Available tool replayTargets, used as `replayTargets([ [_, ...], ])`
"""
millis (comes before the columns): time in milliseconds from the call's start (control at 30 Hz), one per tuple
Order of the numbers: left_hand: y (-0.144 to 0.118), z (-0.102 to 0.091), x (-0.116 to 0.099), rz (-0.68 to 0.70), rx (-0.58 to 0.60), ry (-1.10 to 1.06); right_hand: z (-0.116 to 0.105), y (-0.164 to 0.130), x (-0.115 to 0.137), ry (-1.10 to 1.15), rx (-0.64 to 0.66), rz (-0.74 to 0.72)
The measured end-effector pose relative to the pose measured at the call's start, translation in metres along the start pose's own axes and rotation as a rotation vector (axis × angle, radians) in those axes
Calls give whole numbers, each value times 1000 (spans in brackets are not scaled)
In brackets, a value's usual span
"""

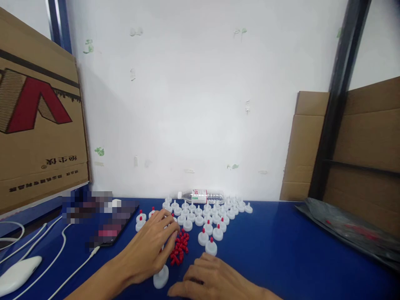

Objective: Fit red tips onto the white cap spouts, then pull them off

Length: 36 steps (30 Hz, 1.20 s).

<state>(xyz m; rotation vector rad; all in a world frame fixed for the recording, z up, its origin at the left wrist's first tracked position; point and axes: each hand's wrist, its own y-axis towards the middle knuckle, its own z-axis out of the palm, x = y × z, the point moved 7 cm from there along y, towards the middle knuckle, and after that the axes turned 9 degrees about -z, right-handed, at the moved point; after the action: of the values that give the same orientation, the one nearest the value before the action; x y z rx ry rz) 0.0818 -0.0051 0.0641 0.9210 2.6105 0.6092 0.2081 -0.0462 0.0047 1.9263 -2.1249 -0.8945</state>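
My left hand [153,246] reaches forward over the blue table [281,250], fingers curled down onto white caps just left of a small heap of red tips [179,248]; whether it grips one I cannot tell. My right hand [208,279] rests knuckles-up at the near edge, fingers curled, just behind a white cap with a red tip [211,246]. A bare white cap [161,277] stands between my two hands. Several more white caps [203,212], some with red tips, spread out beyond.
A clear water bottle [201,196] lies on its side against the white wall. A dark phone [112,231] with a white cable lies at the left, near a white device [18,271]. Cardboard boxes [37,125] stand left and right; dark plastic sheet [350,229] lies at the right.
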Motion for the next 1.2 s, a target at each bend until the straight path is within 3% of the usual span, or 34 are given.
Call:
replayTargets([
  [333,0,1,-1,60,-72,120,1,5,4,64,128,-25],
  [633,9,4,15,63,-166,216,-19,-2,4,18,2,-42],
  [800,41,19,26,102,-98,268,-37,0,3,-68,-167,-62],
  [967,67,32,16,172,-18,216,-49,5,10,-107,-206,-157],
  [1067,72,26,12,174,-36,180,-49,4,11,-121,-204,-168],
  [1200,64,1,18,124,-140,121,-53,1,5,-153,-244,-135],
])
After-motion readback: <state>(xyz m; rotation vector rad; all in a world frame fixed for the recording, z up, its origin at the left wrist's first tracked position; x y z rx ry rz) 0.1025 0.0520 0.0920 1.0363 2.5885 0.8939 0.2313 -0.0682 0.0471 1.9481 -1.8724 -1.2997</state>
